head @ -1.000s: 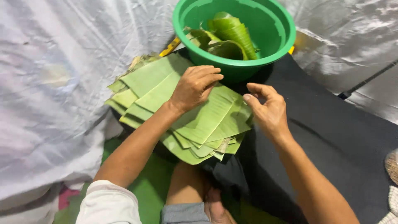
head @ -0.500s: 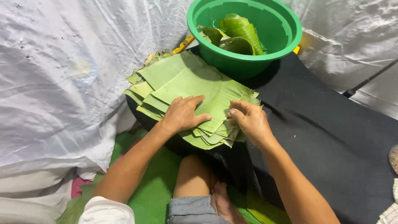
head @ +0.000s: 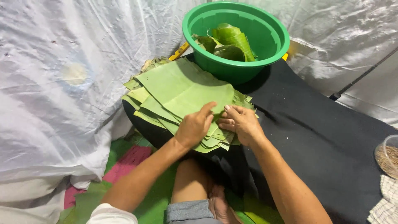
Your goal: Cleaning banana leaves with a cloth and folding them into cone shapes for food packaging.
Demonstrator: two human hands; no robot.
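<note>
A single camera sits on the person's head and looks steeply down and forward over their own lap. It is close: the forearms enter from the bottom edge, and the left hand point(head: 195, 126) and right hand point(head: 241, 123) meet near the middle of the frame on a stack of green leaves point(head: 178, 89). A green basin point(head: 244, 68) sits beyond them near the top edge, so the view faces away from the body. White sheeting point(head: 62, 83) fills the left side, a black cloth point(head: 315, 137) the right. No second view overlaps this one
</note>
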